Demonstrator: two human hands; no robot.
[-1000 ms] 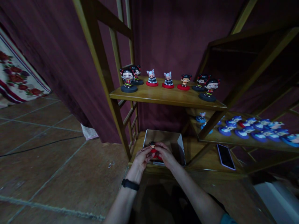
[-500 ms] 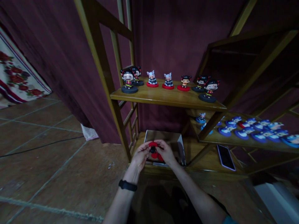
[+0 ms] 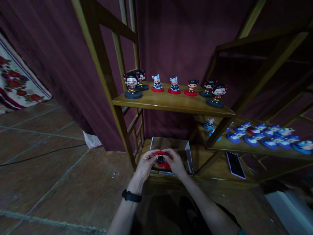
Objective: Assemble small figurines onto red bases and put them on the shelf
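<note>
My left hand [image 3: 146, 162] and my right hand [image 3: 174, 160] meet in front of an open cardboard box [image 3: 188, 152] on the bottom shelf. Between their fingers they hold a small figurine with a red base [image 3: 160, 160], tipped over so its dark head points toward me. A black band sits on my left wrist. On the middle shelf [image 3: 171, 103] above stand several similar figurines [image 3: 174, 85], some on red bases, some on dark ones.
A lower shelf at right carries several blue-based figurines [image 3: 254, 139]. A phone [image 3: 235, 164] lies flat on the bottom shelf, right of the box. Wooden uprights [image 3: 107, 85] frame the shelves. Dark red curtain hangs behind; tiled floor and a cable lie at left.
The figurine was upright between my fingers a second ago; both hands have turned it over so the red base faces up and away. The hands stayed in place.
</note>
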